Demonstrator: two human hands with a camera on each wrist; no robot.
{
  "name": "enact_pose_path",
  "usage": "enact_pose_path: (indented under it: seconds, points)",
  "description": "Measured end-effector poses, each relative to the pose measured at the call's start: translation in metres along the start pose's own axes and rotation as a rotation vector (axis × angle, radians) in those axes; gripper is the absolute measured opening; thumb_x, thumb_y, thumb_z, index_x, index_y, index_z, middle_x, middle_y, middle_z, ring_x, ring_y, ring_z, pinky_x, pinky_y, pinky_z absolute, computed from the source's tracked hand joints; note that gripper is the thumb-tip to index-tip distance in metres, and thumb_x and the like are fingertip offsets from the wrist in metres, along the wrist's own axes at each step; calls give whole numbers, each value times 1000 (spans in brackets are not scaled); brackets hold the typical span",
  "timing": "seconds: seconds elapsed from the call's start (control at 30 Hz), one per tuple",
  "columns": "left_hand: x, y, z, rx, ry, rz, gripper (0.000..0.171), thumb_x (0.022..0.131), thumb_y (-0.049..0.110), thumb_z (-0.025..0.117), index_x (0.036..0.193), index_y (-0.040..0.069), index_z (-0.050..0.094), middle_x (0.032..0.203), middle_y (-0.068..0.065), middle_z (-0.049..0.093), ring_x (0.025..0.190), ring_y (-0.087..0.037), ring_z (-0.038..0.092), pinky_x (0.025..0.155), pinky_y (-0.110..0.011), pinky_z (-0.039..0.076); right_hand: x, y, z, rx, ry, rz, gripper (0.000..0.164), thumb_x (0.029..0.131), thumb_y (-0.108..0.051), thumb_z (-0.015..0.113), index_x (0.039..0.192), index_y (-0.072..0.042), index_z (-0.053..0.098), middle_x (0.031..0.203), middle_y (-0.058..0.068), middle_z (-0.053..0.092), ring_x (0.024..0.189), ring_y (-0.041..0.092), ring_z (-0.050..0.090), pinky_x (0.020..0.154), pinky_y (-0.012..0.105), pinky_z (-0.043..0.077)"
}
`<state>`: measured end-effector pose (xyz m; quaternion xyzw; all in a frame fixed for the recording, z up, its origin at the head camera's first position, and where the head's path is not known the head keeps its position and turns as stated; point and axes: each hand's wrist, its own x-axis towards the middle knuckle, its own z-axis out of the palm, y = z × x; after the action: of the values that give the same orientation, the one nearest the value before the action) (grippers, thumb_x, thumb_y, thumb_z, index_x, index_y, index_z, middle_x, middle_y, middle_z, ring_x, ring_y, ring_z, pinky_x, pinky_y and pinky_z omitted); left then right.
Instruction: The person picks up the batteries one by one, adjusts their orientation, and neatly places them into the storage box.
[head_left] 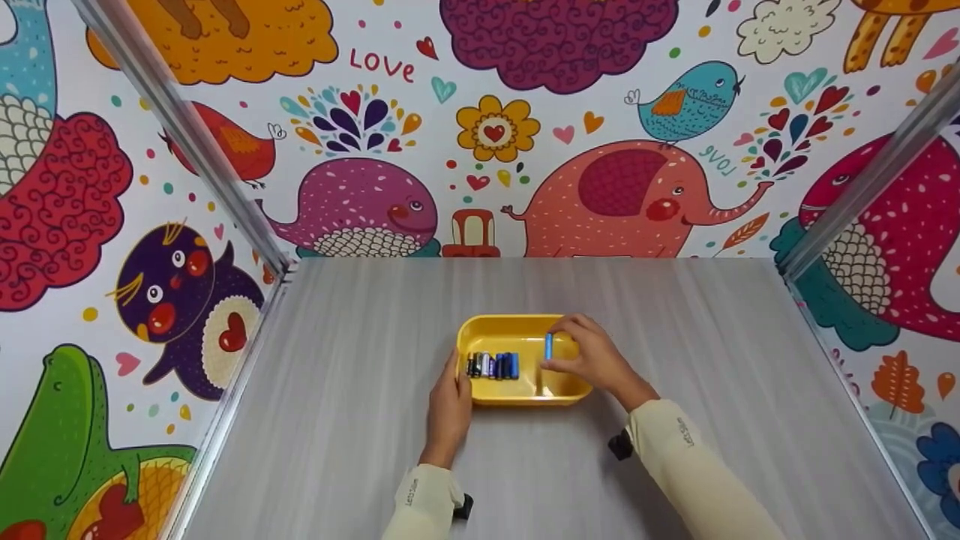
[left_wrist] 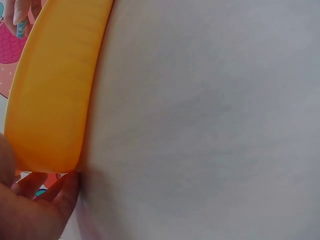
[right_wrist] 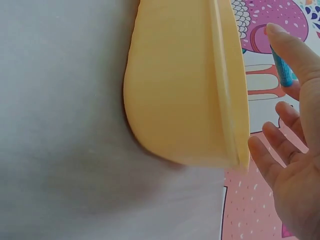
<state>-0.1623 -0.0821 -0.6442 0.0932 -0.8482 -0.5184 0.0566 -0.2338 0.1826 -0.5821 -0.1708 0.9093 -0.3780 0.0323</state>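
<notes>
A yellow plastic tray (head_left: 525, 400) with a raised rim lies on the table. My left hand (head_left: 448, 405) grips its left end, fingers against the outer wall and thumb at the rim, as the left wrist view also shows. Inside the tray's left half, several small batteries (head_left: 493, 366) in black, white and blue stand side by side in a row. Over the right half, my right hand (head_left: 596, 358) pinches a light blue battery (right_wrist: 282, 67) by its two ends between thumb and index finger. Its other fingers (right_wrist: 280, 142) are loosely spread beside the rim.
The grey wood-grain table (head_left: 345, 420) carries the tray near its middle. Metal frame rails (head_left: 225, 420) run along its sides. Patterned walls (head_left: 480, 202) with cartoon animals stand behind and to both sides. A dark wrist camera (head_left: 620, 444) sits at the right cuff.
</notes>
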Motion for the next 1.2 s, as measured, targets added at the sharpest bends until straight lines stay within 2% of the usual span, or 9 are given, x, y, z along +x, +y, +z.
enact_pose_path:
  seconds: [0.2, 0.4, 0.57, 0.67, 0.87, 1.2]
  points:
    - [0, 0, 0, -3, 0, -3, 54, 109, 19, 48, 160, 14, 35, 163, -3, 41, 148, -23, 42, 121, -46, 37, 11, -3, 11, 51, -48, 40, 51, 80, -38, 88, 123, -19, 67, 127, 2, 57, 121, 36, 57, 106, 53, 52]
    - [1, -1, 0, 0, 0, 0, 54, 108, 18, 48, 160, 14, 35, 163, -4, 41, 148, -25, 42, 121, -47, 37, 18, -4, 24, 61, -86, 52, 51, 81, -35, 88, 123, -18, 67, 128, 13, 58, 120, 37, 57, 105, 52, 54]
    - [0, -1, 0, 16, 11, 22, 53, 108, 18, 48, 160, 12, 37, 162, -7, 42, 147, -27, 44, 120, -47, 38, 23, -1, 33, 2, -86, 9, 52, 79, -37, 88, 123, -18, 66, 126, 7, 59, 118, 34, 58, 105, 46, 54]
    - [0, -2, 0, 30, 20, 42, 52, 108, 18, 48, 159, 10, 38, 161, -10, 44, 146, -29, 45, 119, -48, 38, 25, 2, 37, -27, -89, 5, 55, 79, -38, 88, 124, -17, 65, 127, 3, 58, 119, 31, 57, 108, 43, 52]
    - [1, -2, 0, 19, 10, 28, 52, 109, 20, 46, 160, 13, 37, 162, -7, 42, 147, -26, 43, 121, -46, 37, 27, 2, 43, -39, -88, 26, 56, 78, -38, 89, 123, -15, 66, 126, 3, 58, 118, 29, 57, 110, 43, 49]
    - [1, -3, 0, 20, 3, 12, 52, 109, 22, 46, 160, 14, 36, 162, -7, 42, 147, -26, 44, 120, -46, 38, 30, 0, 56, -68, -113, 139, 54, 76, -42, 89, 121, -21, 68, 122, 2, 57, 113, 22, 51, 109, 42, 50]
